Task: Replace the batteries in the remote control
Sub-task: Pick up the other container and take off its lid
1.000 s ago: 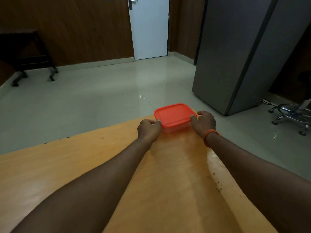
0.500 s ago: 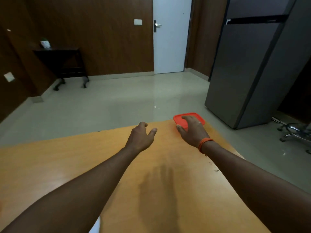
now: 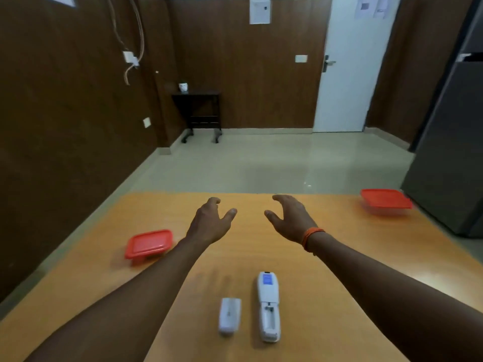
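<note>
A white remote control (image 3: 268, 307) lies on the wooden table (image 3: 352, 252) near me, back side up, its battery compartment uncovered. The white battery cover (image 3: 229, 319) lies just left of it. My left hand (image 3: 210, 222) and my right hand (image 3: 290, 218) hover over the table's far middle, both empty with fingers spread, well beyond the remote. One container with an orange lid (image 3: 148, 245) sits at the left edge, and a second orange-lidded container (image 3: 385, 202) stands at the far right corner. No batteries are visible.
A grey refrigerator (image 3: 449, 152) stands beside the table's right corner. Beyond the table lie a tiled floor, a white door (image 3: 347, 74) and a small dark side table (image 3: 198, 113) against the brown wall.
Both hands have let go of the right-hand orange-lidded container and pulled back toward the table's middle. The view has swung left, bringing the remote, its cover and a second container into sight.
</note>
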